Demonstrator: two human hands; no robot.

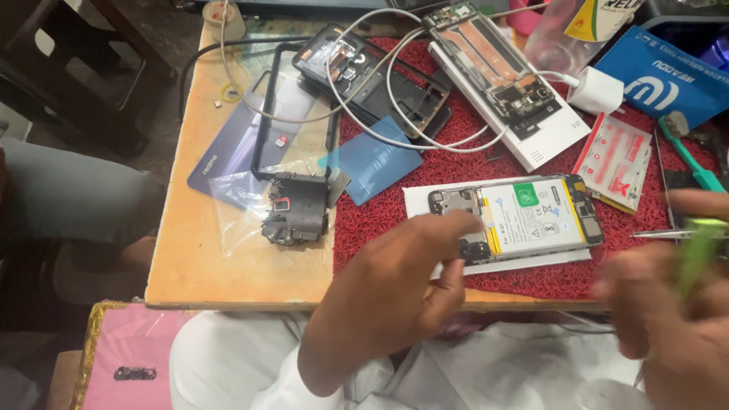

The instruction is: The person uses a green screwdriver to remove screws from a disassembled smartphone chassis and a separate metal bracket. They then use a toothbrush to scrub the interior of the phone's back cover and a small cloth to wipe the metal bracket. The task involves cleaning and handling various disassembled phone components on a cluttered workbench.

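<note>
Looking down from the head camera, the opened phone (pixel 516 220) lies back-up on a white sheet on the red mat (pixel 456 163), its white battery exposed and the boards bare at both ends. The left hand (pixel 395 285) comes in from the near edge, its fingers (pixel 456 228) curled down onto the phone's left end, pressing at the dark corner by the camera board; I'd say it's pinning the phone so it won't slide on the mat. It grips nothing, it just bears down on that corner.

Over on the right, the right hand (pixel 668 304) is a blur, but it's closed around a green-handled tool (pixel 699 254), held upright just off the phone's right end, close enough to work from. Metal tweezers (pixel 668 234) lie pointing in beside it.

Further back there's a second stripped phone (pixel 493 64) on a white box, a black frame (pixel 380 80) with a white cable (pixel 425 137) looped over it, a blue sheet (pixel 376 159), a spare battery in red-and-white wrap (pixel 615 159), and a white charger plug (pixel 596 91). On the bare wooden table (pixel 220 266) to the left sits a small dark module (pixel 296 209) on a clear bag, set out of the way.
</note>
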